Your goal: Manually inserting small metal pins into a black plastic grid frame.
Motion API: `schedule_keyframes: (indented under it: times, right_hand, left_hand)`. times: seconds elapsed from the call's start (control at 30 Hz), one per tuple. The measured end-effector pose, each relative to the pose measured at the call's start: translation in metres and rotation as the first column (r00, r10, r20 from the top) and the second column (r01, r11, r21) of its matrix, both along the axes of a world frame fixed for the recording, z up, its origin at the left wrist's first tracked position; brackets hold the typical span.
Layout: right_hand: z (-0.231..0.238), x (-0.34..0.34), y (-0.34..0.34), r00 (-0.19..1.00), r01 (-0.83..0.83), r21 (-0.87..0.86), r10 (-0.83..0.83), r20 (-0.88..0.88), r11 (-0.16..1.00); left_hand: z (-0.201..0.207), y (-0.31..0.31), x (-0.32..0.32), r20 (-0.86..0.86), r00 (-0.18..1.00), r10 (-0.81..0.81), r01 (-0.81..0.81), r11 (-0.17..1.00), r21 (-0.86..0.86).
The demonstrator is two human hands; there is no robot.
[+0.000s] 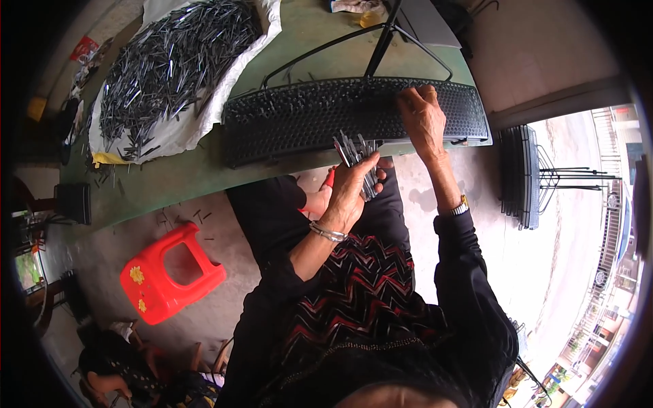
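Observation:
A long black panel [326,126] full of small round holes lies along the table's near edge, and many short pieces stick up from its far left part. My left hand [348,190] is closed around a bundle of thin dark strips [354,151], held just in front of the panel's near edge. Over the right half of the panel, my right hand [423,122] has its fingers bent down and pinched at the holes. Whatever sits between those fingertips is hidden. A black metal frame [377,54] with thin curved legs rises behind the panel.
To the left, a white sack [228,85] lies under a big heap of dark strips [177,61] on the green table [166,194]. A red plastic stool [153,285] is on the floor at left. Several similar black panels [520,177] stand stacked at right.

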State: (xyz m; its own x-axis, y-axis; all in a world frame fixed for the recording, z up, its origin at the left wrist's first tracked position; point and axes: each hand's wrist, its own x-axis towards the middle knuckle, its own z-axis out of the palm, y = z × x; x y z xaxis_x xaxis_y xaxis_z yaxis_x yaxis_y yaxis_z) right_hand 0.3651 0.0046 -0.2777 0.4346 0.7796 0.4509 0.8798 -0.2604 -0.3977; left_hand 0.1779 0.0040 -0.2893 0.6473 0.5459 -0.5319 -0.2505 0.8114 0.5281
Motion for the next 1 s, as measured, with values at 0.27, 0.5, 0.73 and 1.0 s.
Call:
schedule_keyframes:
  times: [0.27,0.5,0.73,1.0]
  right_hand:
    - [0.033,-0.035,-0.044,0.624,-0.408,-0.050,0.239,-0.744,0.911]
    - [0.037,-0.030,-0.051,0.559,-0.390,-0.092,0.156,-0.815,0.916]
    - [0.037,-0.028,-0.050,0.542,-0.447,-0.112,0.169,-0.823,0.888]
    - [0.041,-0.022,-0.047,0.495,-0.521,-0.197,0.106,-0.862,0.831]
  left_hand:
    - [0.001,-0.001,0.000,0.022,0.999,0.024,-0.025,0.998,0.051]
    - [0.005,-0.006,0.002,-0.047,0.999,-0.025,0.027,0.998,0.060]
    - [0.006,-0.005,0.000,-0.094,0.995,-0.046,0.055,0.995,0.089]
    - [0.005,-0.007,0.000,-0.117,0.989,-0.091,0.105,0.987,0.119]
